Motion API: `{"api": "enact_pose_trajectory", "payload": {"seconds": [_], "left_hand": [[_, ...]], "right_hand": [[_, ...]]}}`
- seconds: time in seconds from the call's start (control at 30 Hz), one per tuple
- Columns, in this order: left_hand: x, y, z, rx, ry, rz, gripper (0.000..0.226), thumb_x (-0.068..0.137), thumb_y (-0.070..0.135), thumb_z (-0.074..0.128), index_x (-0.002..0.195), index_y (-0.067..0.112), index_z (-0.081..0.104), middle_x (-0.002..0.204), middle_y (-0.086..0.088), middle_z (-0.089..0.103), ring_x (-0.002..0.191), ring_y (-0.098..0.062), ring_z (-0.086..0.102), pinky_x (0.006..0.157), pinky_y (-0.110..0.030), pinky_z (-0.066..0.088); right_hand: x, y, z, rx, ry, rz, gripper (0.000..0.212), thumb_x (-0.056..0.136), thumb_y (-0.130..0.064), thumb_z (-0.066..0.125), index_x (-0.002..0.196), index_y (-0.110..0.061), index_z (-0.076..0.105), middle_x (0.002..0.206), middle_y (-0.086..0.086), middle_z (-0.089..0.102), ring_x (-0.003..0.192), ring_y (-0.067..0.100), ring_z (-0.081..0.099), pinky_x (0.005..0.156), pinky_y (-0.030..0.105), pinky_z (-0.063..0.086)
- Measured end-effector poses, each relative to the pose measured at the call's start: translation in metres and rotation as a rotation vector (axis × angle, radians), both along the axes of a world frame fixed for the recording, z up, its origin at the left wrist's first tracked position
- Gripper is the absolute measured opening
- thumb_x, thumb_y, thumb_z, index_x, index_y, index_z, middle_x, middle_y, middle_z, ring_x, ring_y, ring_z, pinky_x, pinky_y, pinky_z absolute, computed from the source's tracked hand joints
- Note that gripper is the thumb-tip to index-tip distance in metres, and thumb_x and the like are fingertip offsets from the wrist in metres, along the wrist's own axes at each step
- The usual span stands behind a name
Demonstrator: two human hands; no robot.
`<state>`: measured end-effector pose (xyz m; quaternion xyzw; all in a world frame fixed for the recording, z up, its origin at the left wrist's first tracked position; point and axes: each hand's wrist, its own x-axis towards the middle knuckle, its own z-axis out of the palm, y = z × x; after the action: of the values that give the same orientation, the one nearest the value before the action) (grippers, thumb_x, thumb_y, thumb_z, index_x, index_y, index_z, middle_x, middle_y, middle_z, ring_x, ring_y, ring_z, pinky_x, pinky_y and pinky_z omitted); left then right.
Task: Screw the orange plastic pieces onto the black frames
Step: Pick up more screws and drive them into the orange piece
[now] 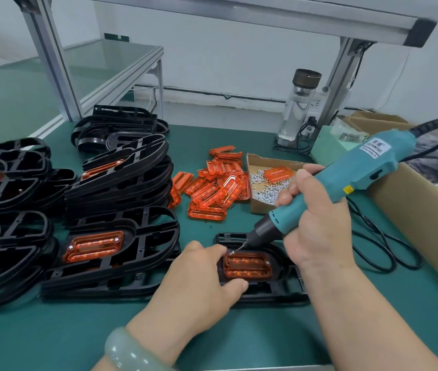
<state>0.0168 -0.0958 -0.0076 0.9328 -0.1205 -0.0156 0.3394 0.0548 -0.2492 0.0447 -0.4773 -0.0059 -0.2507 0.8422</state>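
Observation:
A black frame (279, 291) lies on the green table in front of me with an orange plastic piece (247, 265) seated in it. My left hand (199, 279) grips the frame's left side, fingers beside the orange piece. My right hand (311, 223) holds a teal electric screwdriver (346, 180), its bit tip touching a screw at the piece's upper left corner. A screw sits in the piece's right end. Loose orange pieces (212, 188) are heaped behind the frame.
Stacks of black frames (121, 236) with orange pieces fitted fill the left side of the table. A small cardboard box of screws (266, 183) stands mid-right. A large cardboard box (426, 210) lines the right edge. A glass bottle (296, 108) stands at the back. The screwdriver's cable loops on the table.

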Motion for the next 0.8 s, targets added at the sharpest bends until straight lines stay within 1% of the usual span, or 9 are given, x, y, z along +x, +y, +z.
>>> {"api": "enact_pose_trajectory", "payload": {"seconds": [0.07,0.13,0.2,0.37,0.47,0.57,0.6,0.73,0.8], "left_hand": [[0.0022,-0.0011,-0.0004,-0.001,-0.015,-0.005,0.058,0.077,0.057,0.062,0.13,0.043,0.046,0.095,0.016,0.041,0.088,-0.003,0.049,0.064,-0.009,0.032],[0.0041,-0.0021,-0.0003,0.002,-0.025,-0.016,0.05,0.076,0.057,0.061,0.123,0.044,0.051,0.092,0.015,0.041,0.087,-0.004,0.049,0.061,-0.003,0.027],[0.0056,-0.0025,-0.0015,-0.007,-0.032,-0.014,0.047,0.074,0.058,0.063,0.118,0.044,0.056,0.09,0.015,0.042,0.085,-0.002,0.047,0.061,-0.002,0.024],[0.0062,-0.002,-0.0049,-0.004,-0.056,0.003,0.054,0.07,0.061,0.064,0.119,0.041,0.056,0.087,0.018,0.043,0.076,0.004,0.041,0.06,-0.004,0.025],[0.0059,-0.0021,-0.0045,0.007,-0.055,0.007,0.058,0.07,0.061,0.064,0.123,0.04,0.054,0.088,0.018,0.042,0.081,-0.001,0.044,0.061,-0.007,0.027],[0.0052,-0.0021,-0.0045,0.019,-0.046,0.012,0.062,0.07,0.062,0.064,0.127,0.04,0.052,0.089,0.018,0.041,0.088,-0.005,0.046,0.07,-0.016,0.031],[0.005,-0.0022,-0.0047,0.018,-0.044,0.015,0.062,0.07,0.062,0.064,0.127,0.039,0.052,0.089,0.019,0.041,0.089,-0.005,0.046,0.071,-0.016,0.031],[0.0046,-0.0027,-0.0034,0.006,-0.043,0.018,0.059,0.07,0.061,0.065,0.125,0.04,0.053,0.09,0.02,0.041,0.087,-0.005,0.045,0.067,-0.014,0.029],[0.0047,-0.0027,-0.0033,0.006,-0.043,0.017,0.059,0.071,0.061,0.065,0.125,0.04,0.053,0.09,0.019,0.042,0.089,-0.005,0.046,0.069,-0.015,0.03]], "right_hand": [[0.0,0.0003,-0.0006,-0.016,0.005,0.022,0.013,0.079,-0.01,0.059,0.087,-0.014,0.049,0.057,-0.002,0.048,0.048,0.013,0.047,0.052,0.024,0.043],[-0.0004,0.0008,-0.0018,-0.023,0.014,0.037,0.014,0.078,-0.01,0.059,0.087,-0.014,0.05,0.058,-0.001,0.047,0.048,0.013,0.047,0.051,0.023,0.043],[-0.0004,0.0008,-0.003,-0.022,0.021,0.034,0.015,0.078,-0.009,0.059,0.088,-0.013,0.049,0.06,0.0,0.046,0.048,0.013,0.047,0.05,0.023,0.043],[-0.0001,-0.0002,-0.005,-0.016,0.035,0.033,0.016,0.079,-0.008,0.059,0.09,-0.012,0.048,0.064,0.002,0.046,0.049,0.014,0.047,0.05,0.024,0.043],[-0.0009,-0.0005,-0.005,-0.007,0.048,0.038,0.016,0.08,-0.007,0.06,0.09,-0.012,0.048,0.068,0.003,0.045,0.049,0.014,0.047,0.05,0.024,0.043],[-0.0014,0.0006,-0.0039,-0.023,0.054,0.033,0.016,0.091,0.003,0.055,0.093,-0.011,0.047,0.069,0.004,0.044,0.049,0.014,0.046,0.051,0.025,0.042],[-0.0014,0.0009,-0.0032,-0.028,0.054,0.031,0.016,0.093,0.004,0.053,0.093,-0.011,0.047,0.068,0.004,0.043,0.048,0.014,0.046,0.051,0.025,0.041],[-0.0017,0.0023,-0.0003,-0.042,0.044,0.039,0.016,0.093,0.005,0.052,0.092,-0.011,0.047,0.066,0.004,0.043,0.047,0.013,0.046,0.051,0.025,0.041],[-0.002,0.0028,-0.0001,-0.057,0.04,0.042,0.018,0.092,0.006,0.052,0.089,-0.012,0.048,0.064,0.003,0.044,0.047,0.014,0.046,0.051,0.025,0.04]]}}
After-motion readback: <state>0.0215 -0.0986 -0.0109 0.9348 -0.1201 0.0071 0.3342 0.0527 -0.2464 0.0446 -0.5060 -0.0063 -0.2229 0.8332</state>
